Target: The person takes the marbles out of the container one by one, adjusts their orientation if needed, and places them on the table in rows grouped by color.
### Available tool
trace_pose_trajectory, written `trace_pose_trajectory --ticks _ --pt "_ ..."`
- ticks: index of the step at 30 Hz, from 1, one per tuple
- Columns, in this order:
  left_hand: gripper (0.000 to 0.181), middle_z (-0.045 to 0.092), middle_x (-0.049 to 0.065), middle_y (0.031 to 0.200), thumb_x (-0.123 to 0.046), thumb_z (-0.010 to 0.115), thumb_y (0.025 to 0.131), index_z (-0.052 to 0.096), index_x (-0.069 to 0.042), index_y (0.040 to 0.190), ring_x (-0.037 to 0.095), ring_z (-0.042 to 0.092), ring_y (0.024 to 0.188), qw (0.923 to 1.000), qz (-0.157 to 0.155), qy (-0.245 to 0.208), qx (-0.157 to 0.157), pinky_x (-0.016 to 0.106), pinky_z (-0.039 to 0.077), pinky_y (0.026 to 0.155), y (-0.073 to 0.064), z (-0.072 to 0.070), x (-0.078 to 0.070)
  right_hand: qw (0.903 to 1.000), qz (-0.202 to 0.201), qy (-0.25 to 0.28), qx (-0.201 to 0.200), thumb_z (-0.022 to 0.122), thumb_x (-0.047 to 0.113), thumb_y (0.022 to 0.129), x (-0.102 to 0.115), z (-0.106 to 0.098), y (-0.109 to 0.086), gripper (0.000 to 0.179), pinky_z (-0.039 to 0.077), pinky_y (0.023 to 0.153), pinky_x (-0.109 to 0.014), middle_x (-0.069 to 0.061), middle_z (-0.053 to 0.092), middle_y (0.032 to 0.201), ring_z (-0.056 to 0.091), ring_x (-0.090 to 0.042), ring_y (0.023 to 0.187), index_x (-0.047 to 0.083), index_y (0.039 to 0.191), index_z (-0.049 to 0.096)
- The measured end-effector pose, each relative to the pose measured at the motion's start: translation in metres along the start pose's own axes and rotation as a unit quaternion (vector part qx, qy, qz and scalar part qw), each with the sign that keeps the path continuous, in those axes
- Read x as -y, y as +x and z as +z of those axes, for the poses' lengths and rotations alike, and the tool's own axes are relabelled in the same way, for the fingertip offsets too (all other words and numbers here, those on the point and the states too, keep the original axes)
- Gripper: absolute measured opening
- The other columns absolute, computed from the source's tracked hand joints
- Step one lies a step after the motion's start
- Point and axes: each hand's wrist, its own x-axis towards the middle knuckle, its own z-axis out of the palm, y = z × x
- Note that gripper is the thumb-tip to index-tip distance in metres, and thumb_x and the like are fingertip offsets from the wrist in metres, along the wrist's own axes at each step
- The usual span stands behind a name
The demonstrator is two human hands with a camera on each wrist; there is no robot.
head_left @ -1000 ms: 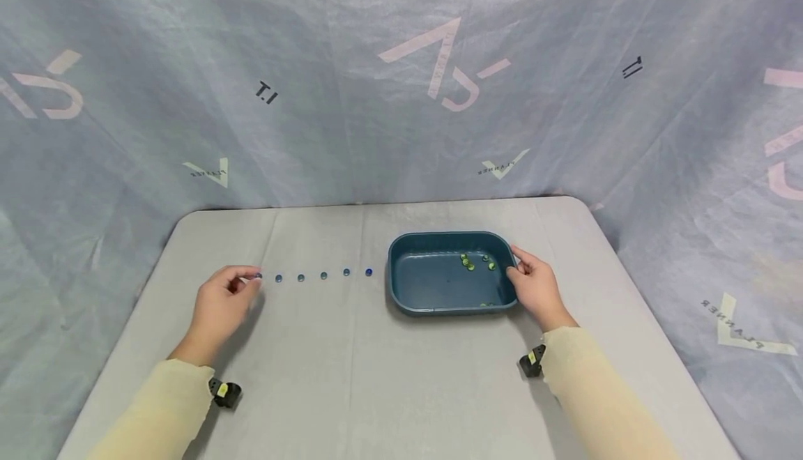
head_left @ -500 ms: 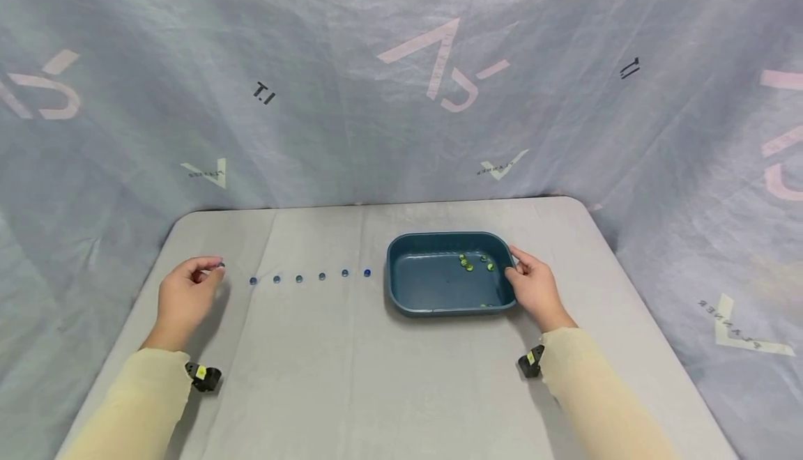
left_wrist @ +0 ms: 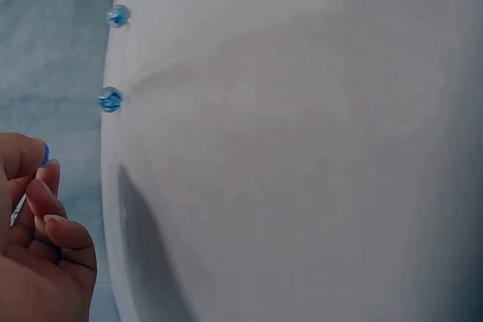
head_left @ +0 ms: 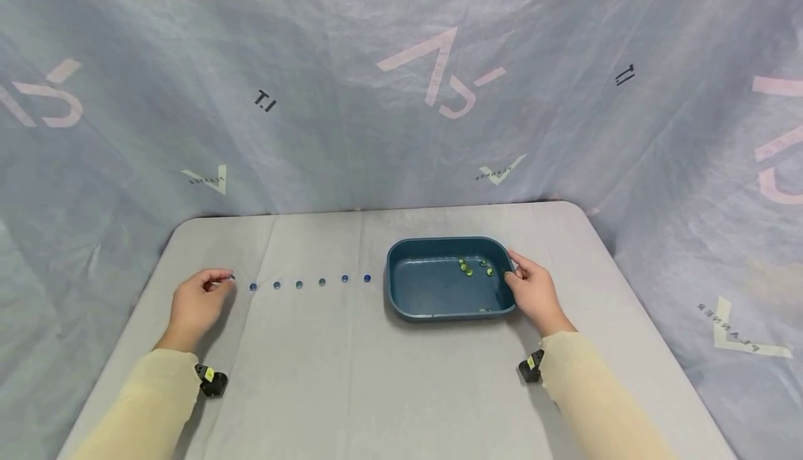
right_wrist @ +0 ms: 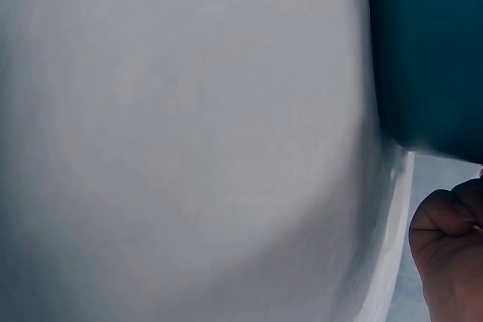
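My left hand pinches a blue glass marble between thumb and fingertips, just off the left end of a row. That row is made of several blue marbles, spaced apart on the table; two of them, such as this nearer marble, show in the left wrist view. On the right, my right hand grips the right end of a dark teal plastic bin, thumb at the inner side of the rim. Inside the bin, several green marbles lie toward the right end.
A pale grey cloth covers the table. Grey printed curtains hang close behind it and along both sides. The bin stands just right of the row's last marble.
A blue marble now sits at the row's left end, where my left hand was. That hand went left holding another marble, then came slightly back right and lower. My right hand stays on the bin.
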Motion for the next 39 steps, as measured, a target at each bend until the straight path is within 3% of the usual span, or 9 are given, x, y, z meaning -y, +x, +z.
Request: trace_pose_trajectory --ticks 6,16,39 --pt "0.031 0.066 0.018 0.116 -0.023 0.06 0.105 0.069 -0.001 0.124 0.024 0.054 0.098 0.9999 -0.003 0.002 0.017 0.029 0.045 0.074 0.004 0.009 0.01 1.0 -0.001 -0.001 -0.006 0.061 0.008 0.099 -0.001 0.0 0.0 0.051 0.037 0.054 -0.027 -0.002 0.048 0.071 0.042 -0.016 0.06 0.001 0.149 0.052" --pt "0.03 0.067 0.02 0.116 -0.02 0.061 0.104 0.069 0.0 0.125 0.033 0.061 0.105 0.9992 -0.024 0.007 0.032 0.042 0.048 0.083 0.01 0.018 0.014 1.0 -0.003 0.001 -0.006 0.058 0.006 0.1 0.002 -0.001 -0.002 0.051 0.036 0.053 -0.027 -0.002 0.047 0.07 0.041 -0.016 0.058 -0.001 0.15 0.051" --pt "0.02 0.068 0.022 0.104 -0.008 0.063 0.099 0.07 0.005 0.112 0.036 0.063 0.094 0.9982 0.001 0.059 0.002 0.047 0.051 0.077 0.012 0.021 0.014 1.0 0.0 0.007 -0.005 0.059 0.008 0.1 0.0 0.0 -0.001 0.052 0.037 0.054 -0.028 -0.003 0.047 0.07 0.041 -0.018 0.058 0.001 0.151 0.051"
